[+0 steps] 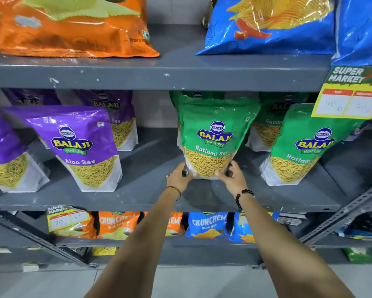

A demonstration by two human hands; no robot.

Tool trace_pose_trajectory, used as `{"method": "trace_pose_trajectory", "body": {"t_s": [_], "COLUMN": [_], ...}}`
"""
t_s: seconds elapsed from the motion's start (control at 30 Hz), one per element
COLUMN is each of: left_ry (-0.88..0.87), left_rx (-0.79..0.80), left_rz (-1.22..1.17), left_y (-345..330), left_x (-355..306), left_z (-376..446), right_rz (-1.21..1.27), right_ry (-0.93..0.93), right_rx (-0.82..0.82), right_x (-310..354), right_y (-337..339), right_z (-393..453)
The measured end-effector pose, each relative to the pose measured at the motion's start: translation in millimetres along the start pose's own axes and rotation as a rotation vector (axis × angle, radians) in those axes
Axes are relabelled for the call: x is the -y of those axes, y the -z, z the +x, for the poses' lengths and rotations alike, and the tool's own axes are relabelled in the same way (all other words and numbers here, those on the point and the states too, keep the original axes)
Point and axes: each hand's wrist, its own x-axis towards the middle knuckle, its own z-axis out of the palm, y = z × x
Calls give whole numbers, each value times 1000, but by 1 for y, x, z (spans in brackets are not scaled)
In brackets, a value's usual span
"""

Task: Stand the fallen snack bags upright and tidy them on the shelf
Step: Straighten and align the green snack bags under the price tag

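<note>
A green Ratlami Sev bag (213, 134) stands upright at the middle of the grey middle shelf (150, 194). My left hand (179, 176) grips its lower left corner and my right hand (231, 177) grips its lower right corner. More green Ratlami Sev bags stand to the right (303, 147) and behind (269, 125). Purple Aloo Sev bags stand upright on the left: one in front (79, 147), one behind (116, 119), one at the far left edge (2, 153).
On the top shelf lie an orange chip bag (73, 26) and blue chip bags (271, 24). A yellow price tag (348, 102) hangs at the right. Orange (116, 224) and blue Crunchem bags (208, 224) fill the lower shelf. Diagonal metal braces (342, 211) flank the rack.
</note>
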Motion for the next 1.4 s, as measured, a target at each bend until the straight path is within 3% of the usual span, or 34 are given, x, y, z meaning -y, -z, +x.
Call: {"method": "trace_pose_trajectory", "body": {"t_s": [0.23,0.6,1.07,1.4], "left_ry": [3,-1,53,64], "left_rx": [-33,-47,-115,-113], "left_rz": [-10,13,128,131], "left_y": [16,18,12,13], "left_x": [16,19,17,16], "left_z": [-22,-35,-29,-30], "right_rz": [-122,-105,-342,-336], "right_ry": [46,18,8,1], "right_rx": [6,4,-15,-5], "right_x": [1,0,8,8], "right_y": [-15,-10,-18,-18], "right_z": [-22,-38,-33,-34]}}
